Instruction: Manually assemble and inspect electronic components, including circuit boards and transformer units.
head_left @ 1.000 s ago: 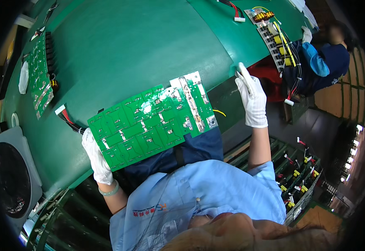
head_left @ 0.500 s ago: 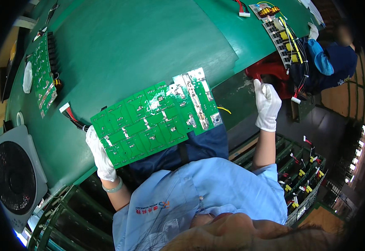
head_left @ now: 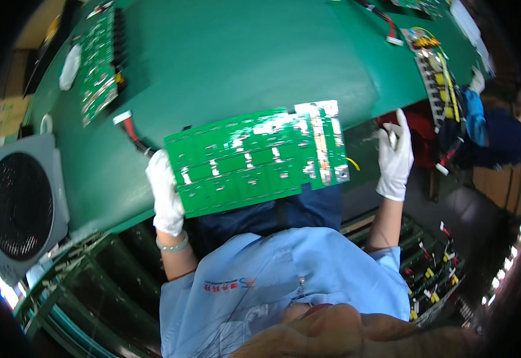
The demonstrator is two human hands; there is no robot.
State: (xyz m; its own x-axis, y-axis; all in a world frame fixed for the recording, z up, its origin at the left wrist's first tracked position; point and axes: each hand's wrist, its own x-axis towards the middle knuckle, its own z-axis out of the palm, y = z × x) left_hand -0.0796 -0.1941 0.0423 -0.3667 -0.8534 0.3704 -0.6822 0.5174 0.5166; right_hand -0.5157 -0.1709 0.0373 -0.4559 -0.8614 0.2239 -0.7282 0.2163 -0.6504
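Note:
My gloved left hand is closed on the left end of a large green circuit board, held above my lap with its solder side in view. Bright solder strips run across the board's right end. Red and black wires with a white connector stick out beside that hand. A short yellow wire shows past the right end. Apart from the board, my gloved right hand is raised with one finger stretched up and the others bent; I see nothing held in it.
Another circuit board lies on the green table at far left, beside a white object. A grey fan stands left. At right, a co-worker sits near a board with yellow parts. Green racks flank me.
My view has shifted, so the table things sit differently. The board is tilted more level. One finger of my right hand has straightened out of a closed fist.

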